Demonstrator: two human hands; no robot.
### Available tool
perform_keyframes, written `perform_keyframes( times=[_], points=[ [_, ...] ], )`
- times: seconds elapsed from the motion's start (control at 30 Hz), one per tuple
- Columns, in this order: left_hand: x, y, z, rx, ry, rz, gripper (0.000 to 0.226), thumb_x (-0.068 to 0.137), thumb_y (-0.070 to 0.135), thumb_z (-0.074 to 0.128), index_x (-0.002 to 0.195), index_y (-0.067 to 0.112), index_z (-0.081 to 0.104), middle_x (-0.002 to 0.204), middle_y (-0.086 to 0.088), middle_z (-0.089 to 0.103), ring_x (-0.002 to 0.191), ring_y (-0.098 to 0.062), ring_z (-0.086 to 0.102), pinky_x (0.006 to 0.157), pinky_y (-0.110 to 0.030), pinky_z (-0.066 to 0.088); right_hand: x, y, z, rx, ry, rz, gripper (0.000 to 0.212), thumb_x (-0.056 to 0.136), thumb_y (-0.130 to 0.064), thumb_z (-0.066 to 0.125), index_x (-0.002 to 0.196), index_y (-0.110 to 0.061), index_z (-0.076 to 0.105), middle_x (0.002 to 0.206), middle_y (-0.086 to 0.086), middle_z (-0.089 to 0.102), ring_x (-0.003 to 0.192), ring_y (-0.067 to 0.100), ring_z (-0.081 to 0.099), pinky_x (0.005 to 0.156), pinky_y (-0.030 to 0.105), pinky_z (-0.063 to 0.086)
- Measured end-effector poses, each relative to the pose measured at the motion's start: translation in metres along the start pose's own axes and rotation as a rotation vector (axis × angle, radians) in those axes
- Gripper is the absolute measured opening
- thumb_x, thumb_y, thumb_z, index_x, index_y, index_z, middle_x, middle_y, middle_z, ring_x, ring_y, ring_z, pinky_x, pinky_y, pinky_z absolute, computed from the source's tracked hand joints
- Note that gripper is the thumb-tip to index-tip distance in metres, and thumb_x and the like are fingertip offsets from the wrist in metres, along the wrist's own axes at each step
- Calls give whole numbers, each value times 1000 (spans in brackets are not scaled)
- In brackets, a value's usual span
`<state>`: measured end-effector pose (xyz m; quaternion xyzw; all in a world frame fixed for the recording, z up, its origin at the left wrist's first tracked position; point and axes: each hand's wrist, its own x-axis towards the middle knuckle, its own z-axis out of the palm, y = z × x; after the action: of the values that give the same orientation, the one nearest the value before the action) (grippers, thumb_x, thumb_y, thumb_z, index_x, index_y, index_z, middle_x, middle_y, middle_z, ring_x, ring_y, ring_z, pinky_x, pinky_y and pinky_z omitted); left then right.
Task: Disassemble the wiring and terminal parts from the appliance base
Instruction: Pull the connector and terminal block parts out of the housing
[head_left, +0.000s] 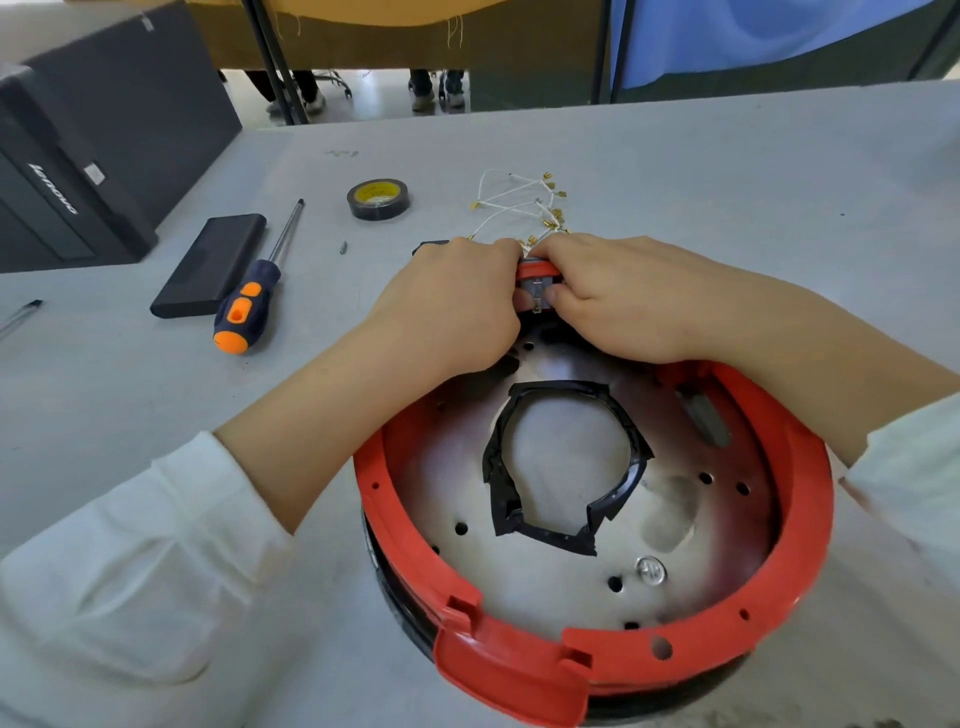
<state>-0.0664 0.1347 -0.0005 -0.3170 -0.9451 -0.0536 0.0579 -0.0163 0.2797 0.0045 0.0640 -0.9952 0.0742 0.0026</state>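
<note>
The round appliance base (779, 613) has a red plastic rim and lies on the grey table with its metal plate and torn black gasket (566, 462) facing up. At the base's far edge sits a small terminal part (537, 293) with metal tabs under a red lip. My left hand (457, 306) and my right hand (618, 301) both grip that part from either side, fingers curled over it, thumbs near the metal tabs. A bundle of white wires (519, 205) with brass terminals lies on the table just beyond my hands.
An orange and blue screwdriver (254, 291), a flat black block (213, 265), a loose screw (343, 247) and a roll of black tape (378, 198) lie to the left and behind. A black computer case (93, 140) stands at the far left.
</note>
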Motion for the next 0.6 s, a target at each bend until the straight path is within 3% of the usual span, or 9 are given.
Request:
perform_keyframes(
  times=[0.13, 0.33, 0.43, 0.53, 0.6],
  points=[
    [3, 4, -3, 15, -55, -32, 19, 93, 25, 46, 109, 15, 49, 105, -17, 58, 80, -28, 39, 69, -34, 27, -1, -1, -2, 28, -13, 20, 23, 96, -26, 33, 115, -18, 44, 114, 3, 53, 96, 28, 51, 86, 43, 42],
    [-5, 3, -2, 16, -19, 40, 19, 96, 22, 43, 110, 9, 48, 109, -19, 60, 84, -35, 49, 67, -32, 24, -4, -2, 0, 6, 52, 7, 20, 96, -28, 35, 110, -18, 45, 108, 2, 54, 83, 22, 44, 72, 36, 35],
    [-6, 0, -1, -96, -30, 33, 24, 97, 25, 44, 114, 9, 48, 113, -17, 59, 95, -36, 54, 69, -35, 33, -6, -1, 2, -29, 94, -37, 25, 94, -28, 37, 114, -15, 46, 113, 5, 57, 79, 19, 41, 68, 32, 30],
    [-3, -2, -1, -203, -71, 10, 29, 96, 28, 48, 120, 13, 50, 118, -12, 59, 106, -33, 54, 82, -39, 42, -7, -2, 1, -32, 107, -45, 28, 92, -26, 40, 118, -17, 47, 109, 2, 58, 77, 18, 41, 65, 30, 27],
    [-1, -2, 2, -224, -44, -4, 29, 95, 29, 51, 120, 16, 51, 116, -10, 60, 105, -32, 55, 78, -37, 42, -7, -1, 2, -36, 112, -44, 30, 91, -26, 40, 120, -19, 47, 107, 0, 59, 76, 18, 42, 64, 31, 28]
  ],
)
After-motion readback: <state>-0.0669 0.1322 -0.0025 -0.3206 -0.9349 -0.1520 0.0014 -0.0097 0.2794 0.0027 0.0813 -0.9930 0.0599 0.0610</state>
